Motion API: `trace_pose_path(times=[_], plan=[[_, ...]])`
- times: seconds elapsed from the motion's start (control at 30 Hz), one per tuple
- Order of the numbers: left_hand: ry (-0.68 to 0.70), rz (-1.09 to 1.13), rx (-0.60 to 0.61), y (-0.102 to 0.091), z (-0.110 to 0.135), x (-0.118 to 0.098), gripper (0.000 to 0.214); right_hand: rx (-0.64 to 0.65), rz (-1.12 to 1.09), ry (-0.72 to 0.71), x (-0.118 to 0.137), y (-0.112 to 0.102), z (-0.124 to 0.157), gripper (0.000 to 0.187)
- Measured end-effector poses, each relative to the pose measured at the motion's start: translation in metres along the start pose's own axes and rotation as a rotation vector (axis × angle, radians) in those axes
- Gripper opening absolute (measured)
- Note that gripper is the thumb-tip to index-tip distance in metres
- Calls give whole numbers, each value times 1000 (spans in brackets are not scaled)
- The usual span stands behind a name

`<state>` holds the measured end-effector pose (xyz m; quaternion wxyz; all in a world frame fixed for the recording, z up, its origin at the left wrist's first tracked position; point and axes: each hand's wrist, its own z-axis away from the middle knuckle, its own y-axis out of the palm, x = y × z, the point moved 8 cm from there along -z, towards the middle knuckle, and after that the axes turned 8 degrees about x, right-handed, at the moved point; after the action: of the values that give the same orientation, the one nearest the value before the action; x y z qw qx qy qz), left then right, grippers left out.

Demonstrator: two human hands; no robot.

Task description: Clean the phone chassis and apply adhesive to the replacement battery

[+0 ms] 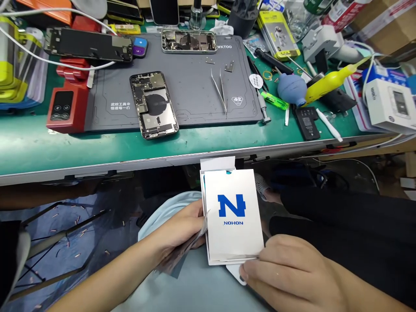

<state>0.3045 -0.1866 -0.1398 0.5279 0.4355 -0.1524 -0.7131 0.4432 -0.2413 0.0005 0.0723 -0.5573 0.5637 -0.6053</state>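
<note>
White card catches my eye first, in the head view: a white box [234, 242] printed with a blue N and "NOHON" sits in the lower centre of the frame, below the bench's front edge, its top flap raised. The left hand [186, 225] is closed around the box's left side, with a see-through film [182, 258] hanging under its fingers. The right hand [292, 268], fingers curled together, touches the lower right corner of the box, by a white tab [236, 274] poking out underneath; which of the two it pinches, I can't tell. Higher up, a grey mat [195, 97] lies on the green bench [107, 149]. An opened phone [159, 112] overhangs the mat's front edge left of centre, another opened phone [188, 42] rests at its top edge, and metal tweezers [222, 96] lie spread right of centre. At the upper left stands a red device [68, 106]; toward the right are a black battery [306, 123] and a blue blower bulb [291, 88].
</note>
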Motion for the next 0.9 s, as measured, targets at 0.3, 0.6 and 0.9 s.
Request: trace_pose_path(times=[0.3,0.6,0.9], plan=[[56,-51,-64,-4,3,-3,44,43,-20,294,-19,2,0,26],[143,-124,-86,-2,6,-8,55,-20,-111,502,-23,-3,-6,38],[52,-140,-27,-3,-7,15,60,-861,247,967,-116,-180,94,22]])
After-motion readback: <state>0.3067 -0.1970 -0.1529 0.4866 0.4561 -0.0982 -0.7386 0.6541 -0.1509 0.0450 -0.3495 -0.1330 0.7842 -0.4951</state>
